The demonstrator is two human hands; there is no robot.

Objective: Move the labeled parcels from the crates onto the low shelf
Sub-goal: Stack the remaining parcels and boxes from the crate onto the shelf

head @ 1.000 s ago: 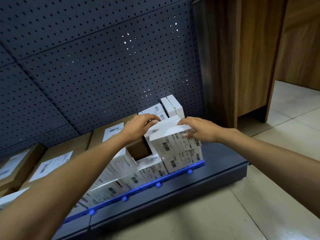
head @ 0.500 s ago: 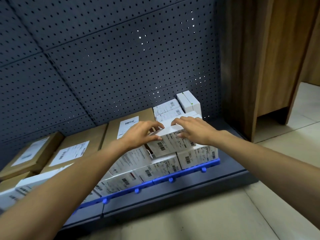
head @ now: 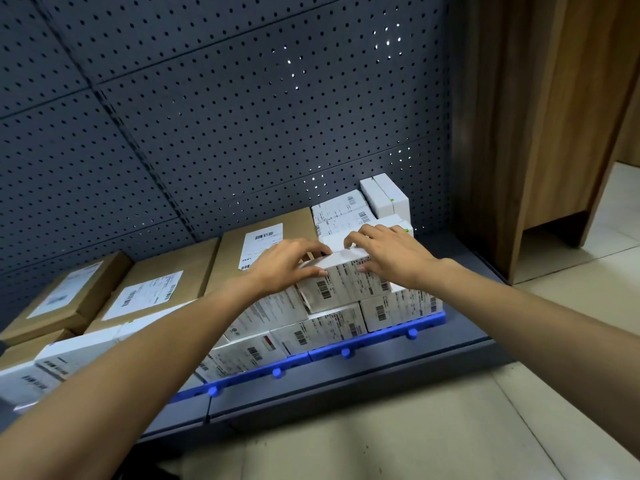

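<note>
My left hand point(head: 287, 266) and right hand point(head: 389, 258) clasp the white barcode-labelled cardboard parcel point(head: 346, 285) atop the near row on the dark grey metal low shelf point(head: 474, 299); I judge it light, stiff, smooth-faced, best gripped at its ends

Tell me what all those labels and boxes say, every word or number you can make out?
No text can be read with certainty.
The top white box: barcodes and fine print, too blurred.
The front-row white boxes: barcodes, print too small.
The shipping labels on the brown boxes: barcodes and lines, unreadable.
The small white boxes at the back: green marks, no words.
</note>
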